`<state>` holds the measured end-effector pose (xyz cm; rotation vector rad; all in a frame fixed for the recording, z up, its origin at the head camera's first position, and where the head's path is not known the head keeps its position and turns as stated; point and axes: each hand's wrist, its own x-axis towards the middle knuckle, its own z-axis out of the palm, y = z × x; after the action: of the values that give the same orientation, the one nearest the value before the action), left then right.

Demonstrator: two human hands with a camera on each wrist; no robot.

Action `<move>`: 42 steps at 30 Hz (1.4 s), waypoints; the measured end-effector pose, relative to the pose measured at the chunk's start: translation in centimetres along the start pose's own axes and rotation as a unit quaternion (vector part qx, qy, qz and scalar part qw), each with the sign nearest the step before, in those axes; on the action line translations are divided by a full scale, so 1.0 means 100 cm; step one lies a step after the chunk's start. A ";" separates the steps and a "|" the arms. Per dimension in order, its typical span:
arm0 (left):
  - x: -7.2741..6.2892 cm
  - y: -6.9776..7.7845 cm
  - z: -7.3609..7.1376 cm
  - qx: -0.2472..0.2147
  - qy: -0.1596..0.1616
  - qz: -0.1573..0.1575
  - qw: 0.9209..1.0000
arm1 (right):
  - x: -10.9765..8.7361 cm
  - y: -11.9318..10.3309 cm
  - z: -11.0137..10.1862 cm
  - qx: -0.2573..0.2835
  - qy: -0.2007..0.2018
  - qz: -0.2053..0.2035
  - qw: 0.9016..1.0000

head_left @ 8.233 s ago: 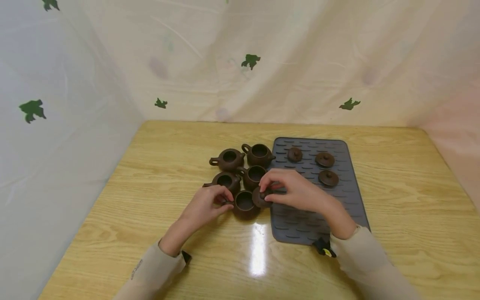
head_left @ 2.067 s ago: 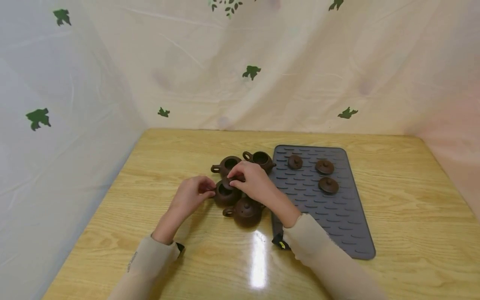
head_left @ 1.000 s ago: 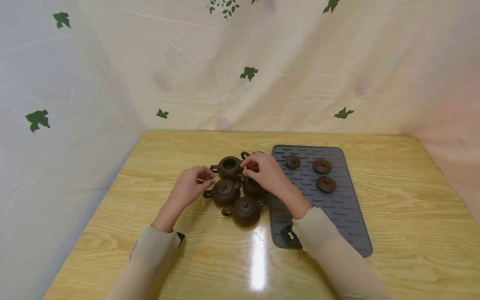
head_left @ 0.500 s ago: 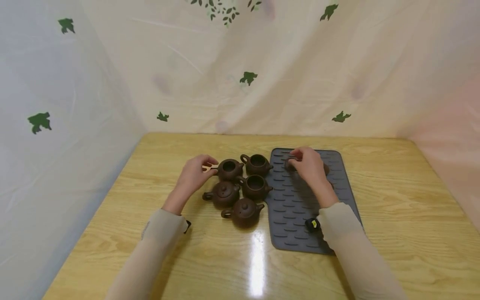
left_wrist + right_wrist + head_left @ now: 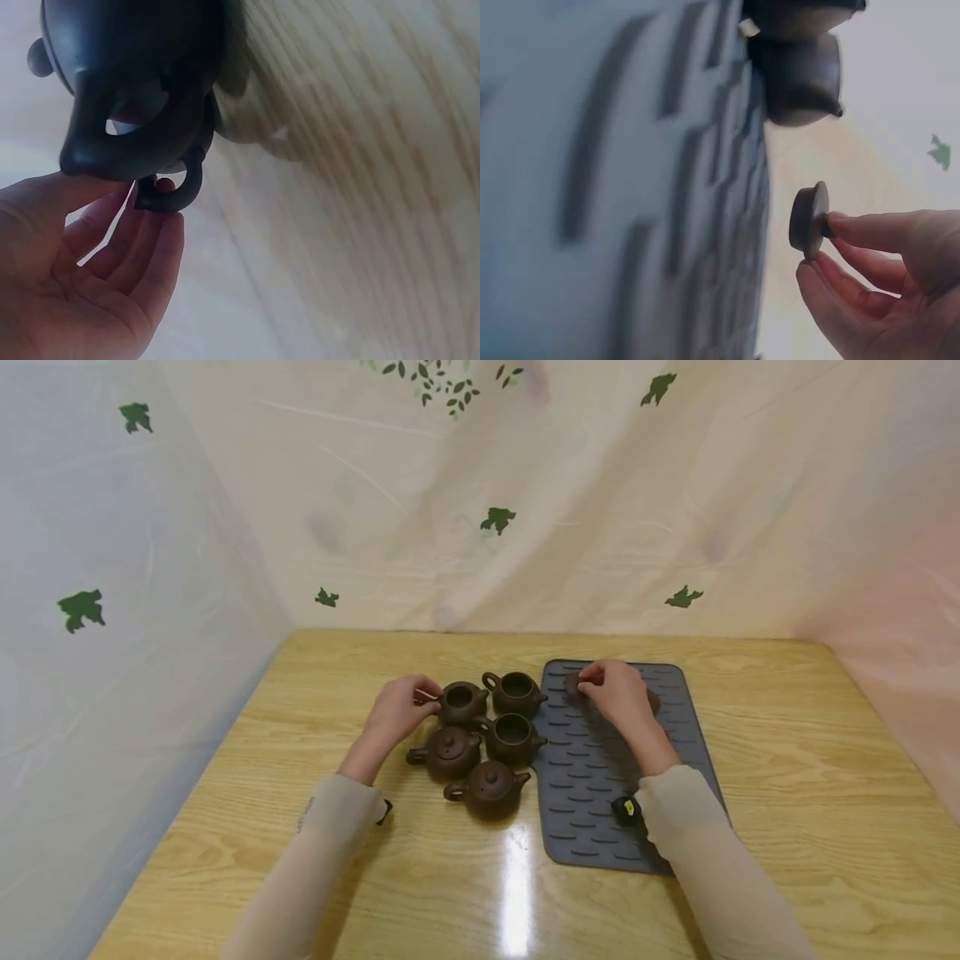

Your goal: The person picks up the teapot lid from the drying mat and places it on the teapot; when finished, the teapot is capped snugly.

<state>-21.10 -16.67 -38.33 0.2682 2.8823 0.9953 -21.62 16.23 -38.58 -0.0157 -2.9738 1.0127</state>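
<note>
Several small dark brown teapots stand grouped on the table. My left hand pinches the handle of the open back-left teapot. Above the grey mat, my right hand holds a small round teapot lid by its knob, and the right wrist view shows it raised off the mat. Lids sit on the front teapot and the middle-left teapot. The back-right teapot and the middle-right teapot have no lids on them.
The grey ridged mat lies right of the teapots, close against them. Another lid on it shows only partly behind my right hand. Pale cloth hangs behind the wooden table.
The front and middle-left teapots have gained lids. My right hand has moved from the teapots to the mat and lifted a lid. My left hand has shifted back to the back-left teapot's handle.
</note>
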 end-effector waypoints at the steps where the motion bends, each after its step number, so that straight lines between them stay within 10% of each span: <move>1: 0.000 0.000 0.000 -0.002 0.001 -0.005 1.000 | 0.000 -0.003 0.000 0.007 0.007 -0.010 1.000; 8: 0.002 0.000 0.001 -0.001 0.007 -0.021 1.000 | -0.003 -0.036 0.000 0.037 0.029 -0.065 0.997; 25: 0.002 0.002 0.000 0.012 0.010 -0.017 1.000 | 0.008 -0.106 0.046 0.050 -0.057 -0.102 0.992; 42: 0.002 0.004 -0.001 0.026 0.010 -0.013 1.000 | 0.010 -0.128 0.077 -0.012 -0.109 -0.139 0.984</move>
<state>-21.23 -16.40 -38.00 0.2234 2.9251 0.9254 -22.78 1.41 -36.93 0.5273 -3.0567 0.9988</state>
